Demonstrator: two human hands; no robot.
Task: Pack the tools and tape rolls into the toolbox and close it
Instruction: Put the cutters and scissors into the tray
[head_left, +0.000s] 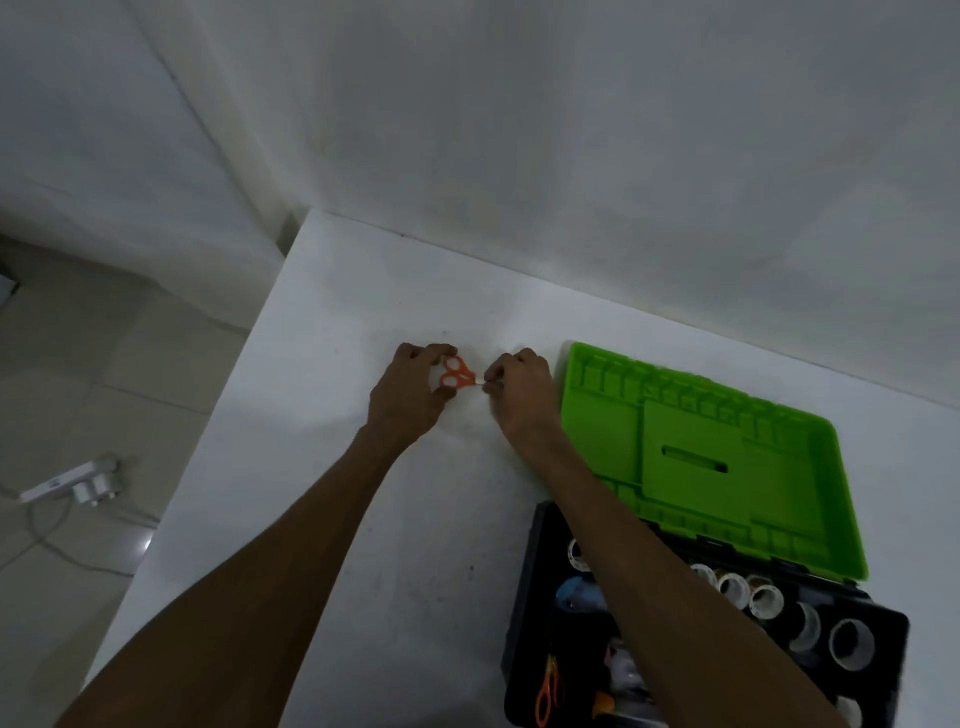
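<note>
Orange-handled scissors (457, 373) lie on the white table (363, 493) near its far side. My left hand (413, 395) curls round the orange handles. My right hand (519, 392) pinches the blade end, which is mostly hidden under its fingers. The toolbox stands at the right: its black base (530, 597) holds several tape rolls (852, 644), another pair of orange scissors (548, 691) and small items. Its green lid (727, 457) lies open, tipped back toward the wall. My right forearm crosses over the base.
A white wall runs along the table's far edge. The table's left edge drops to a tiled floor, where a white power strip (72, 480) with a plug and cable lies.
</note>
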